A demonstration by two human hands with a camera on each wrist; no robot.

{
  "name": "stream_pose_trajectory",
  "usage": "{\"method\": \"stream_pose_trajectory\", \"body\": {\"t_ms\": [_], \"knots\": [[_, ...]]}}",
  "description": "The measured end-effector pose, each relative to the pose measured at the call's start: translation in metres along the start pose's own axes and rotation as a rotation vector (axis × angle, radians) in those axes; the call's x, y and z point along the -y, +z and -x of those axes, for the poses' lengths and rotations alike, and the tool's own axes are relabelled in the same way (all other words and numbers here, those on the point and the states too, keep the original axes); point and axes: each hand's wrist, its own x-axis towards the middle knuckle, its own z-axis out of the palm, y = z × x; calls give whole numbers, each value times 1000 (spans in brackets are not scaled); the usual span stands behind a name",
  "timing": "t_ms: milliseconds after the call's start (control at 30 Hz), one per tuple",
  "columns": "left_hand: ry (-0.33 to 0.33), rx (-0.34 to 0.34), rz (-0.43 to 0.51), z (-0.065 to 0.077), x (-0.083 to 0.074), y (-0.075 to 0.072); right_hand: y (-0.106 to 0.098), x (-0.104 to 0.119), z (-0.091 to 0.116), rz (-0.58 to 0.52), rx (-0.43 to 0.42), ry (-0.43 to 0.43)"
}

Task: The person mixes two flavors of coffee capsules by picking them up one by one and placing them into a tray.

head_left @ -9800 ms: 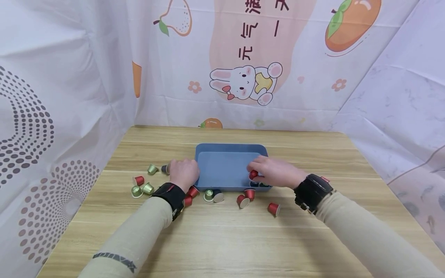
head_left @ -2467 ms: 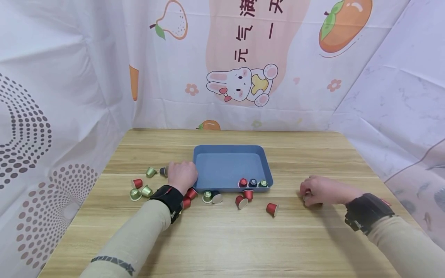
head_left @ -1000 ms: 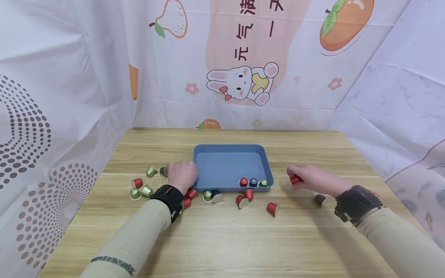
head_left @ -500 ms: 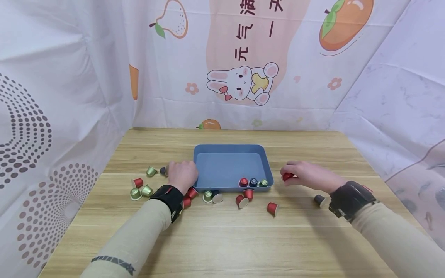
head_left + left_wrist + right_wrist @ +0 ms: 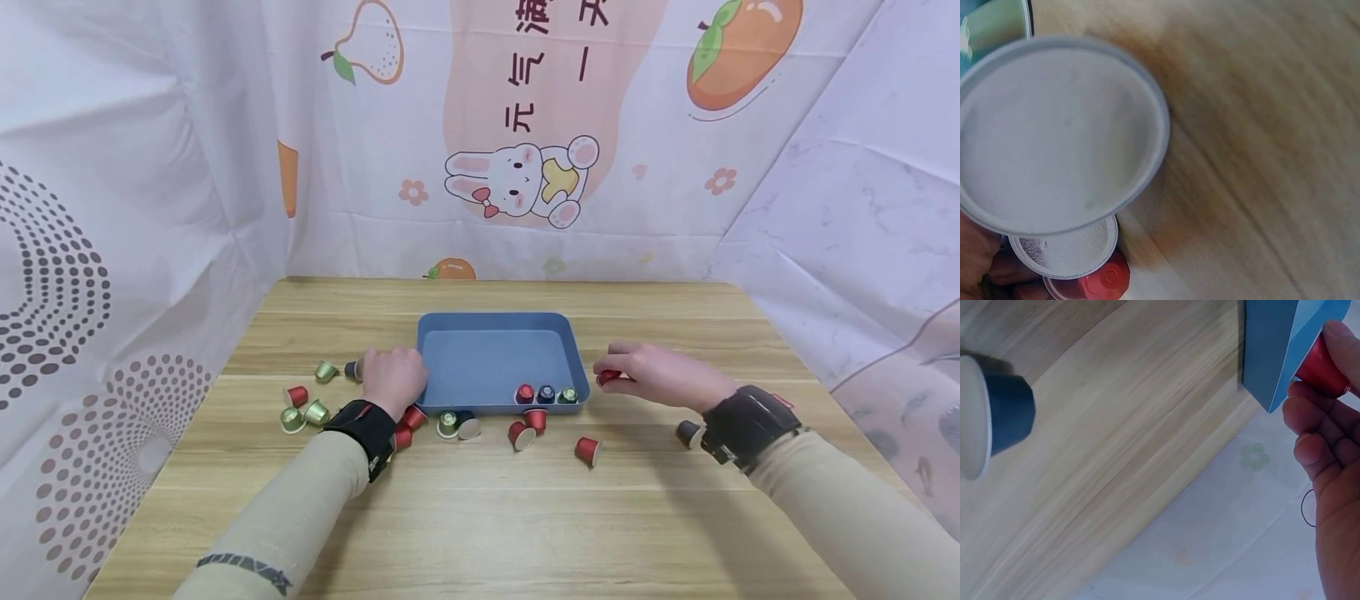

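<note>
Well, the right hand, arm outstretched, pinches a glossy, tapered red coffee capsule beside the smooth blue tray at three o'clock; the left hand lies at nine, its grip hidden from me.

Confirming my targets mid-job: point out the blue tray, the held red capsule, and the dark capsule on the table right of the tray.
Blue tray [image 5: 487, 362]: head view, on its bare floor.
Held red capsule [image 5: 1324, 370]: right wrist view, on its side wall.
Dark capsule [image 5: 686, 432]: head view, on its side wall.

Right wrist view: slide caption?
Right hand pinches a red capsule near the blue tray; a dark capsule lies apart.
</note>
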Motion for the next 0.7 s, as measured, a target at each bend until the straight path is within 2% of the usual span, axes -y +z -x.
{"method": "stream_pose_trajectory", "body": {"t_ms": [400, 700], "knots": [[-13, 34, 6, -1, 1, 1, -2, 10, -14, 3, 60, 89], [-16, 40, 8, -1, 1, 2, 1, 16, -26, 20, 38, 30]]}}
